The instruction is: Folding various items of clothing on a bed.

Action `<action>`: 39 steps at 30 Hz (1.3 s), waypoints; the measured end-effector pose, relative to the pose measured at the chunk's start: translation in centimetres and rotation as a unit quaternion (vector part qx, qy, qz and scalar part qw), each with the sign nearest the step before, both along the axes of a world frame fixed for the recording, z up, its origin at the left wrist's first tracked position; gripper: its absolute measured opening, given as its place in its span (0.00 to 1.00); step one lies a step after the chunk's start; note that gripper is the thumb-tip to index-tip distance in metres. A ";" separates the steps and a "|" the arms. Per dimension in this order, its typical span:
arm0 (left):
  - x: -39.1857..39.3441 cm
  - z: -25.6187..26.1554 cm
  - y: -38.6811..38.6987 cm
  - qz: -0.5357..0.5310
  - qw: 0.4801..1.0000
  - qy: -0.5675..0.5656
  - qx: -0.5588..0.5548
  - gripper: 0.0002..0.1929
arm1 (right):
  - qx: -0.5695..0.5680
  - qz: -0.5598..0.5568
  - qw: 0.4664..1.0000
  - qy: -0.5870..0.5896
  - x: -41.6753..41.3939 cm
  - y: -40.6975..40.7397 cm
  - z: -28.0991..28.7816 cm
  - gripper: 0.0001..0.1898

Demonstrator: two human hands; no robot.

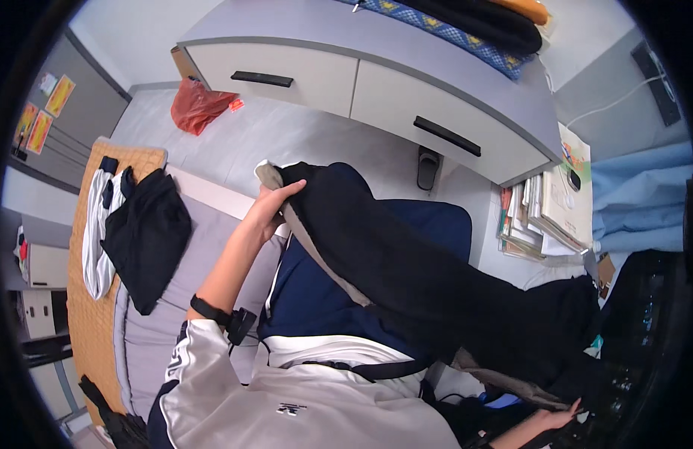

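Note:
A long black cloth garment (402, 247) with a grey-brown underside stretches diagonally across my lap, over dark blue trousers (318, 292). My left hand (270, 205) grips its upper left end, thumb on top, where a pale corner sticks up. At the far lower right, my right hand (557, 418) pinches the other end by a grey-brown edge; its fingertips are partly lost in the dark rim. What kind of garment it is I cannot tell. To my left, a folded black garment (150, 241) lies beside a white garment with dark blue ends (99, 241).
I sit on a bed with a grey-lilac sheet (217, 252) and woven mat (82, 314). Ahead stands a white drawer cabinet (301, 73). A red plastic bag (200, 106) and a black slipper (429, 168) are on the floor. Stacked books and papers (543, 219) stand right, near blue cloth (638, 196).

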State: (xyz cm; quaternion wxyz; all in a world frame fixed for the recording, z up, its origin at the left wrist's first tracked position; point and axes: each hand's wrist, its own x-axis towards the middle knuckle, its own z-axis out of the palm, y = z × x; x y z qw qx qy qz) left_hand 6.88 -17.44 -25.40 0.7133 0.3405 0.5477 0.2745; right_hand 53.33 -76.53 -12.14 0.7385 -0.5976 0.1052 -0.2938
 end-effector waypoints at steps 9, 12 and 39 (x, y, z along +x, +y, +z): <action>-0.2 -2.6 0.6 0.084 0.986 -0.111 -0.096 0.19 | -0.566 -0.032 0.756 -0.327 -10.6 21.4 8.4 0.25; 1.1 0.3 -1.2 0.081 0.989 -0.100 -0.074 0.21 | -0.595 -0.097 0.723 -0.338 -18.2 31.4 6.7 0.24; -2.9 -0.5 -7.0 0.023 0.981 -0.195 0.008 0.51 | -0.345 0.613 0.617 0.352 -9.8 27.3 -10.6 0.26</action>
